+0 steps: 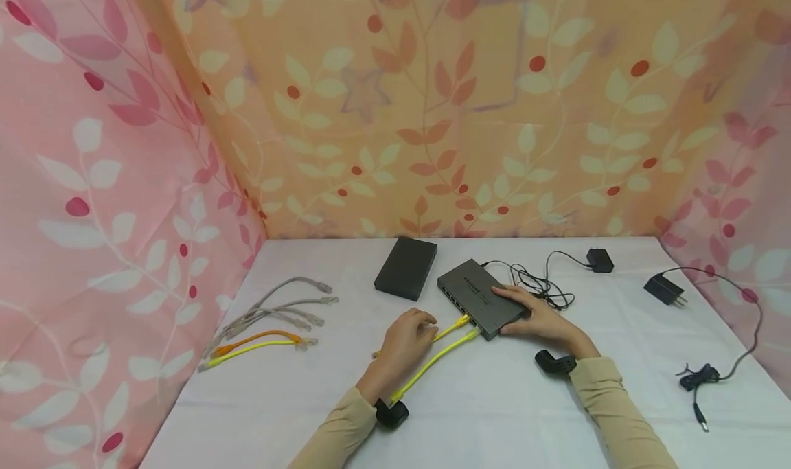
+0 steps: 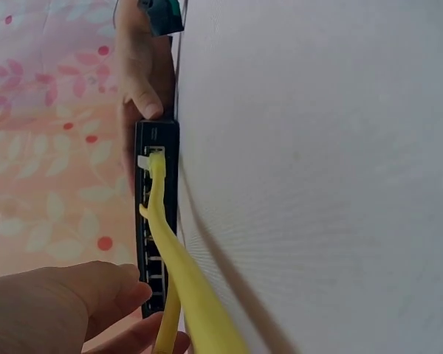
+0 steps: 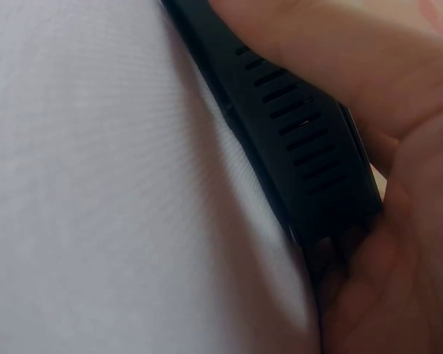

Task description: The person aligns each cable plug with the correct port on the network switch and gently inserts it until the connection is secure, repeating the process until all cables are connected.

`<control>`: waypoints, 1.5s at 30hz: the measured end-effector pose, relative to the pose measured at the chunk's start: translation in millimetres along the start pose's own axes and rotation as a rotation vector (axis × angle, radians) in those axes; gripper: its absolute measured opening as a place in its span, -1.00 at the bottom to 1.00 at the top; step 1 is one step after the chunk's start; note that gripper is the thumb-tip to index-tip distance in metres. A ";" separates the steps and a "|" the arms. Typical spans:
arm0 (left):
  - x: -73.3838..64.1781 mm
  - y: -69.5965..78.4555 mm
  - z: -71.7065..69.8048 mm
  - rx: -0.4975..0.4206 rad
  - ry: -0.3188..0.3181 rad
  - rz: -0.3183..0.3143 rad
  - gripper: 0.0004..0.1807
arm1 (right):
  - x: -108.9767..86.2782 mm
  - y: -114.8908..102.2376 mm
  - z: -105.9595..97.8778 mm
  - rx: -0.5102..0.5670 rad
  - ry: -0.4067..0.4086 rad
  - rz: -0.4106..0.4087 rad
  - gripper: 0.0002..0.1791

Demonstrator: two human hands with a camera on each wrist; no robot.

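My right hand (image 1: 544,318) grips the right end of a dark grey network switch (image 1: 478,294), with fingers over its top and the thumb at its near side. In the right wrist view, the thumb lies along the vented side (image 3: 295,125). Two yellow Ethernet cables run from ports on the switch's left-facing side; the nearer cable (image 1: 426,369) shows its plug in the end port. The farther cable (image 1: 450,328) passes by my left hand (image 1: 402,345). My left hand's fingers are loosely bent there, and the visible fingertips (image 2: 142,293) stand beside the cable.
Grey Ethernet cables (image 1: 266,311), an orange cable (image 1: 259,335) and another yellow cable (image 1: 247,351) lie at left. A black box (image 1: 406,268) stands behind my left hand. A power adapter (image 1: 599,260) has its cord running to the switch; another adapter (image 1: 664,289) lies at right.
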State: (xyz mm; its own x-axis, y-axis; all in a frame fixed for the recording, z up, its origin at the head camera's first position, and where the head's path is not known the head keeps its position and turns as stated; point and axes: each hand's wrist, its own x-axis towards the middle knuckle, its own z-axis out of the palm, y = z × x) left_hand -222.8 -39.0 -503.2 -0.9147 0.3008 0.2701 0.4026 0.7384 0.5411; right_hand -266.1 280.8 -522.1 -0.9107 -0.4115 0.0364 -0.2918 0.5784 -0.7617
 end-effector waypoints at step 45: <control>-33.8 -76.2 -77.7 0.127 0.060 -0.057 -0.91 | 0.2 2.0 3.1 0.001 0.018 0.003 -0.10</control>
State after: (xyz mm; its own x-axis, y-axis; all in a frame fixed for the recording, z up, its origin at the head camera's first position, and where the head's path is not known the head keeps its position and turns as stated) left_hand -219.7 -152.3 -491.7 -0.9304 0.2230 0.2908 0.3392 0.8245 0.4530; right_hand -265.9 279.7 -525.7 -0.9167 -0.3971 0.0454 -0.2885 0.5789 -0.7627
